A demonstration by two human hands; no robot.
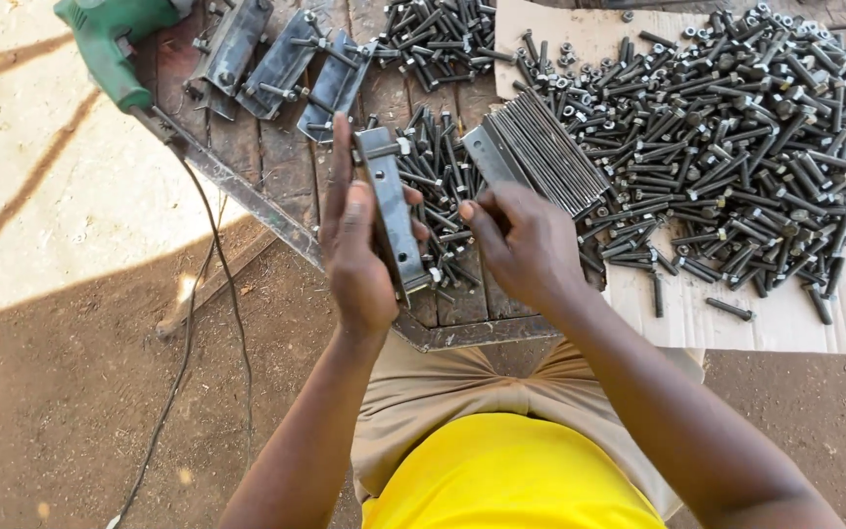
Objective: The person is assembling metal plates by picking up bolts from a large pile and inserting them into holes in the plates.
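Sitting at a wooden table [247, 147], the person works with metal parts. Far out past the right hand lies a big heap of bolts [736, 137] on a cardboard sheet [785, 318]. Just above that hand leans a stack of flat metal strips [540, 147]. Up past the left hand lie three brackets with bolts in them [281, 59], and beside those a green power tool [110, 39]. The left hand [354, 245] is wrapped tight around a metal bracket [392, 211], holding it upright. The right hand [521, 245] sits close beside it, fingers pinched together; I cannot tell if a bolt is in them. It seems best to hold the bracket steady, so a bolt goes into its hole straight.
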